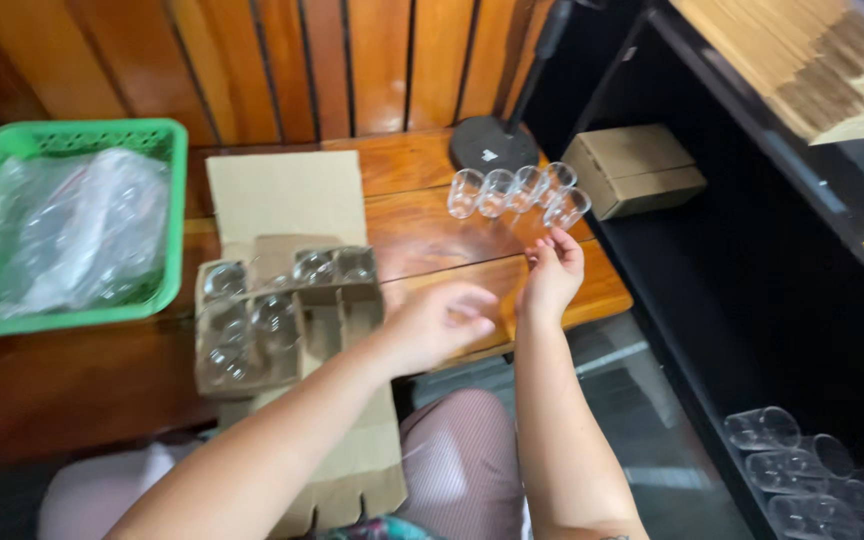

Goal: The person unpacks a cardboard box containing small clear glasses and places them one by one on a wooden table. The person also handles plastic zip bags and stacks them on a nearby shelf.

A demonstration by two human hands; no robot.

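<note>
Glasses (515,190) lying in a short row on the wood table (422,235), near the far edge, just by the black round stand base (493,143). Right hand (550,275) up close under the row, fingers loosely curled and a bit apart, gripping nothing, near the glass at the right end but not touching it. Left hand (439,322) lower down, just right of the cardboard divider (287,315), fingers bent, also clamped on nothing. Divider sitting on a flat cardboard sheet (287,195), with clear glasses in most of its slots and some slots on the right side looking bare.

Best to take one glass at a time, by its sides, not by the rim. Soft grip, since glass slips and can crack. Better to lift up than to drag, so the row does not roll or knock together. Good to line a glass up straight over a bare slot and ease it down, not drop it. Good to hold the divider flat with the free hand.

Green basket (77,140) with a clear plastic bag on the left. Small brown box (635,170) on the right. More glasses (812,465) on the dark shelf, low right.
</note>
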